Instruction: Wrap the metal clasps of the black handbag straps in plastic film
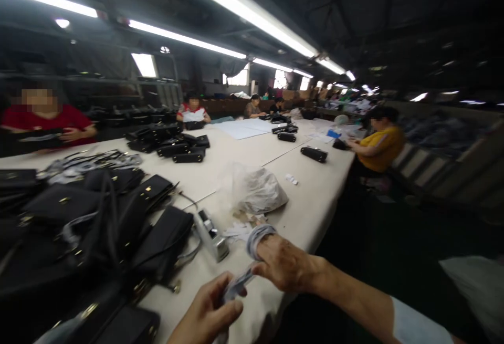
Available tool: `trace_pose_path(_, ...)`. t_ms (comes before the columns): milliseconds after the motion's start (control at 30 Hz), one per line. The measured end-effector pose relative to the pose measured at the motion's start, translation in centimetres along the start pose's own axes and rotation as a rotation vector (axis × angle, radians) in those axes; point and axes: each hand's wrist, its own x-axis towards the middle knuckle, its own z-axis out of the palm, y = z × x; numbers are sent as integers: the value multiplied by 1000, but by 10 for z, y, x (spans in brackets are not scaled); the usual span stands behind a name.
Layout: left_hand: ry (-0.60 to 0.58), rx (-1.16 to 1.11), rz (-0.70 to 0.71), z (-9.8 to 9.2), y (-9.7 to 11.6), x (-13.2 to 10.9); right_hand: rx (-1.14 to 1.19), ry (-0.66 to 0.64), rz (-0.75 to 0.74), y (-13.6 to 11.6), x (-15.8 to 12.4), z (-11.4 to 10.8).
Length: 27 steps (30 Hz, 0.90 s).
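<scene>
My left hand (210, 304), low in the middle of the view, pinches one end of a pale grey-blue strip (238, 283) between thumb and fingers. The strip runs up toward the thumb of my right hand (289, 262). A coil of similar pale strip (258, 239) loops around the fingers of that hand, whose fingertips are partly hidden behind it. Just beyond lie white paper-like slips (238, 231) on the table. Left of them is a grey and white power strip (212, 236) with a cord.
Black handbags (98, 212) with gold fittings pile up at left on the pale covered table (236, 173). A clear plastic bag (260, 189) of white material stands ahead. More black bags (181, 144) lie farther off. Several people sit around the table, one in a yellow top (380, 147).
</scene>
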Motion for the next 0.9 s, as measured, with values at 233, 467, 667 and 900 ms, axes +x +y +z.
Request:
trace_pose_path(233, 85, 229, 56, -25, 13, 3, 510, -389, 268, -26, -15, 0)
trace_pose_path(467, -79, -53, 60, -27, 0, 11, 1546, -199, 436, -46, 13, 0)
trace_pose_path(667, 62, -573, 18, -2, -13, 28, 2098, -53, 473, -58, 42, -12)
trace_pose_path(900, 163, -386, 153, 36, -28, 38, 1520, 541, 320, -44, 59, -24)
